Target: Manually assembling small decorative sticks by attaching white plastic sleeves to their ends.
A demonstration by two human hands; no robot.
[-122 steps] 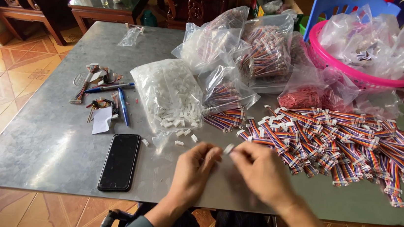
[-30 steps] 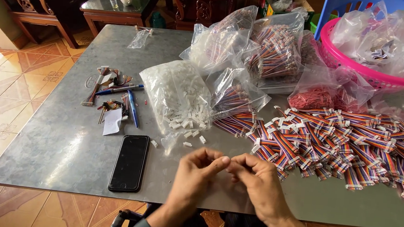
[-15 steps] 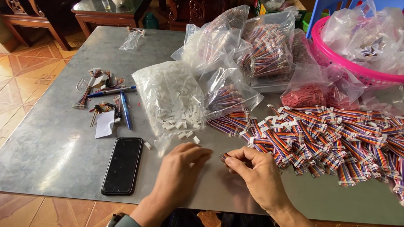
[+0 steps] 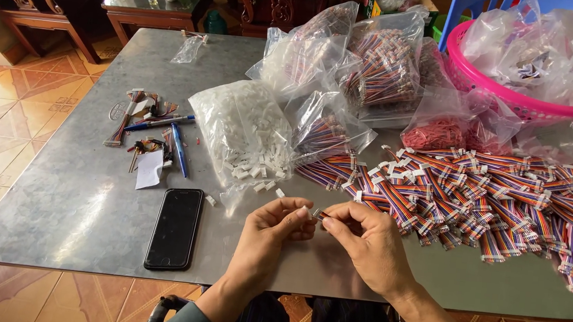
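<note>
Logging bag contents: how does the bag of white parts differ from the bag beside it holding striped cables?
The white-parts bag is fuller and holds small white plastic pieces, some spilled at its mouth. The cable bag is flatter and holds multicoloured ribbon cables. Both are clear plastic and lie on the metal table.

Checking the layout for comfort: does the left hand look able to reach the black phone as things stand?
Probably yes: the phone lies flat just beside the left hand, with bare table between.

Small white connector, pinched between fingertips
</note>
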